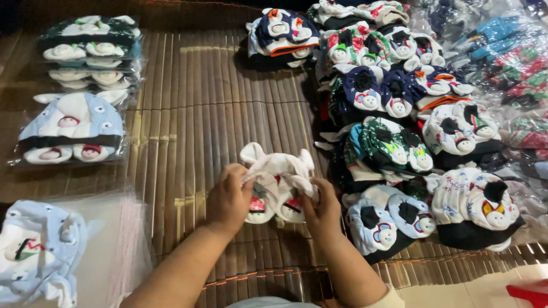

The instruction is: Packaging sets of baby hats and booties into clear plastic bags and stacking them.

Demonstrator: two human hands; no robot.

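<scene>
- Dark brown bamboo slat mat (194,102) covers the whole work surface; a strip of pale floor shows at the bottom right corner.
- Far left top: stack of bagged baby sets (91,48), dark green and white, in clear plastic.
- Below that, a bagged light blue set (71,128) with white ear flaps and small round faces, lying flat on the mat.
- Bottom left: pile of empty clear plastic bags (117,251), with a loose light blue cap (37,251) lying at its left edge.
- Your left hand (228,198) sits centre frame, fingers curled shut on the left side of the white baby set (278,179).
- White baby set is just above the mat at centre, bunched cloth on top, two small round-faced pieces hanging below, between both your hands.
- Your right hand (321,208) grips the right side of the same set, fingers bent closed around the cloth, thumb side toward you.
- Just right of your right hand: loose light blue set with black patches (379,222), unbagged, touching the neighbouring pile.
- Right half of mat: crowded rows of unbagged sets (399,97), navy, green, red-print, white, overlapping each other.
- Top centre: one navy and orange set (279,31) lying apart from the rows.
- Far right edge: bagged colourful items (522,74) in crinkled clear plastic, detail too blurred to tell.
</scene>
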